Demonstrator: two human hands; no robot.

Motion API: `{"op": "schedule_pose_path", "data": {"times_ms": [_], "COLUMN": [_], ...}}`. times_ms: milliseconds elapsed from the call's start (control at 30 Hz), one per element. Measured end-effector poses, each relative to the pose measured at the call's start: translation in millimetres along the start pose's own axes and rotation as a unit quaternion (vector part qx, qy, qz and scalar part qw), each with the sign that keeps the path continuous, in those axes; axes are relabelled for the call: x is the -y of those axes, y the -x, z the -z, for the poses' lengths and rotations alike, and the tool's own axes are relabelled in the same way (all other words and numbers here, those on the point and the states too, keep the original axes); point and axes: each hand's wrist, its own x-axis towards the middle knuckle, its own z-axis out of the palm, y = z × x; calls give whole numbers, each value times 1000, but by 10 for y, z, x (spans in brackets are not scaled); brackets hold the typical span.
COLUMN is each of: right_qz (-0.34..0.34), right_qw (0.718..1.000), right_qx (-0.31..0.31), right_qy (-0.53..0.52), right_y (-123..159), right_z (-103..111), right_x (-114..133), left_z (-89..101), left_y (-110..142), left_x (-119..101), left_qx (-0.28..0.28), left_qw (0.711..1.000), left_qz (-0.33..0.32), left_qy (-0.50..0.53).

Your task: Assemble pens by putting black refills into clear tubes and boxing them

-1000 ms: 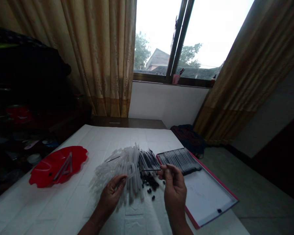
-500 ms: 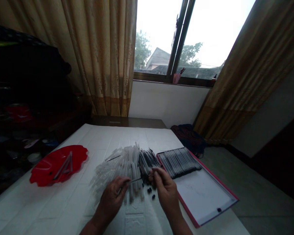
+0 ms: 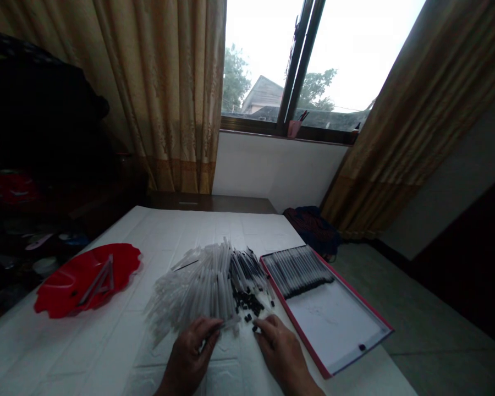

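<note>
A home-like room, with patterned curtains and window.

On a white surface, a left hand pinches a clear tube beside a heap of clear tubes. The right hand touches a small black cap. A red dish and red-edged tray flank them.

The plate is red, the caps black, the curtains patterned gold-brown.
</note>
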Motion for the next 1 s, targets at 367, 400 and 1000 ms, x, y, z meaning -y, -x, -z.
{"op": "schedule_pose_path", "data": {"times_ms": [367,400,1000], "right_qz": [-31,-22,100], "right_qw": [956,957,970], "right_qx": [-37,-40,-52], "right_qy": [-290,-286,-217], "right_y": [-59,-63,-83], "right_z": [-4,20,213], "right_x": [266,300,446], "left_z": [-42,-38,-9], "left_y": [40,37,50], "left_x": [21,13,14], "left_qx": [28,29,37], "left_qw": [999,999,999], "left_qz": [-24,-25,-20], "left_qy": [14,15,3]}}
